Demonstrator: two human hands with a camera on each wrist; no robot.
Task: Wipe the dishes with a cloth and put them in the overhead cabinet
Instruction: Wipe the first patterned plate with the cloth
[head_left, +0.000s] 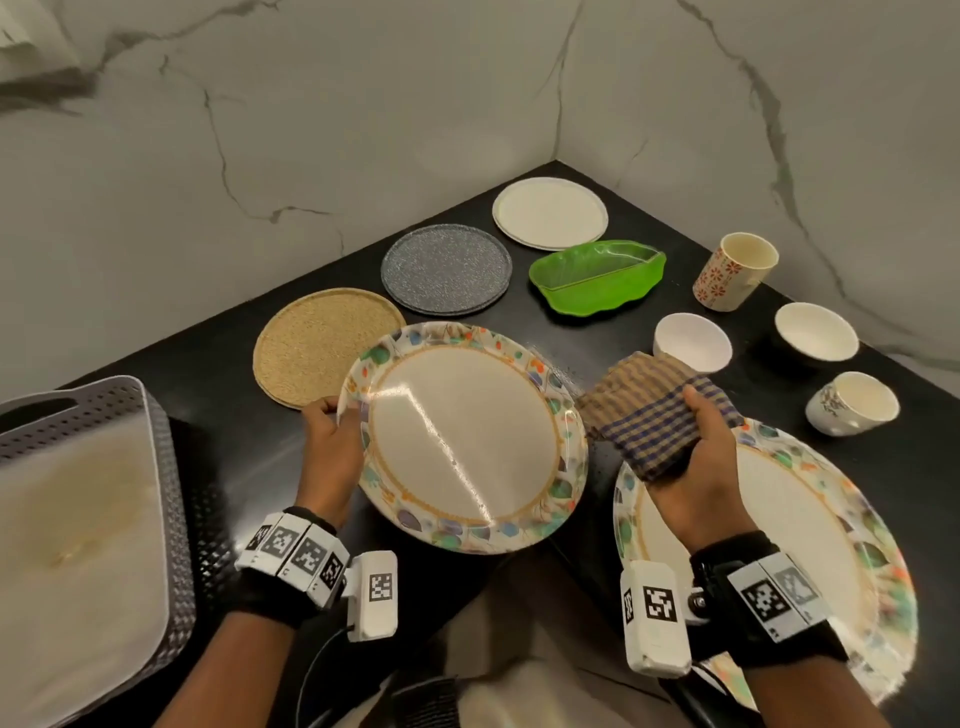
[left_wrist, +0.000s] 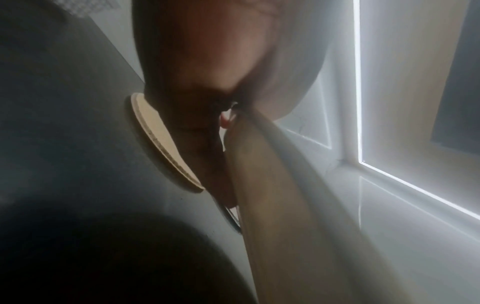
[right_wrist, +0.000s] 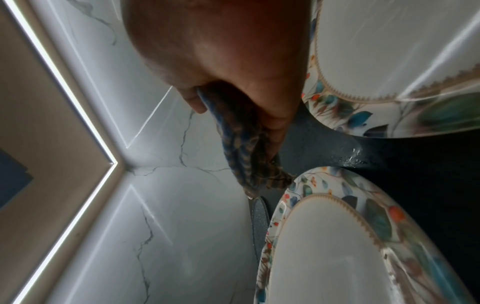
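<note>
White marble-look walls (head_left: 322, 130) with grey veins meet in a corner at the upper right of the head view. A black glossy desk (head_left: 597, 176) fills the angle below. In the wrist views, a bright light strip (left_wrist: 359, 82) edges a pale panel overhead.

- Basket (head_left: 161, 467) sitting at the desk (head_left: 249, 441) left end.
- Held plate (head_left: 462, 436) tilting above the desk middle, left hand (head_left: 332, 441) gripping its left rim.
- Second plate (head_left: 810, 530) lying right of it, under the right hand (head_left: 701, 467) holding the cloth (head_left: 649, 415).
- Three round plates (head_left: 447, 267) lying behind in a diagonal row.
- Leaf dish (head_left: 597, 278), cups and bowls (head_left: 815, 338) standing behind right.
</note>
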